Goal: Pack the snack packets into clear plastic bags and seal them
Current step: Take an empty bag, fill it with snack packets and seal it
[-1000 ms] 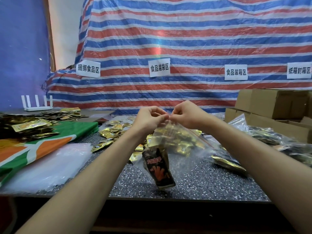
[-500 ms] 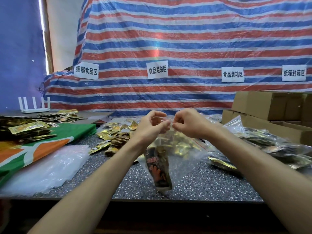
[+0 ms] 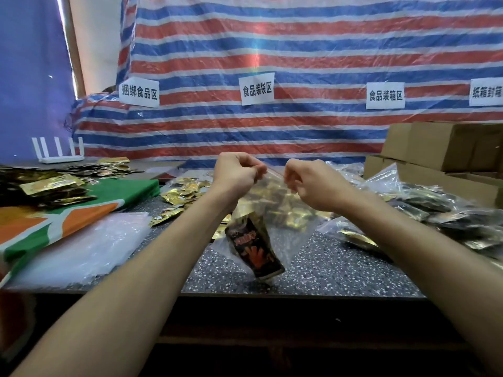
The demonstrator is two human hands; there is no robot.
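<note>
striped red, white and blue tarp (image 3: 299, 36) covers the back wall, with white paper labels (image 3: 257, 88) stuck across it. below it runs a dark speckled table (image 3: 340, 270). cardboard boxes (image 3: 449, 145) stand at the far right, with a heap of filled bags (image 3: 441, 210) in front of them. on the left lie a green and orange sheet (image 3: 81, 210), a stack of empty clear bags (image 3: 89, 246) and a white router (image 3: 58, 156) at the back. loose gold packets (image 3: 177, 197) are scattered mid-table.

above the table's near edge, the left hand (image 3: 235, 174) and right hand (image 3: 313, 183) each pinch the top edge of a clear plastic bag (image 3: 288, 227) with curled fingers. a dark snack packet (image 3: 254, 247) hangs tilted inside its lower left corner.

half a second ago the two hands were almost touching at the middle of the bag's mouth; now they sit apart along that edge.
</note>
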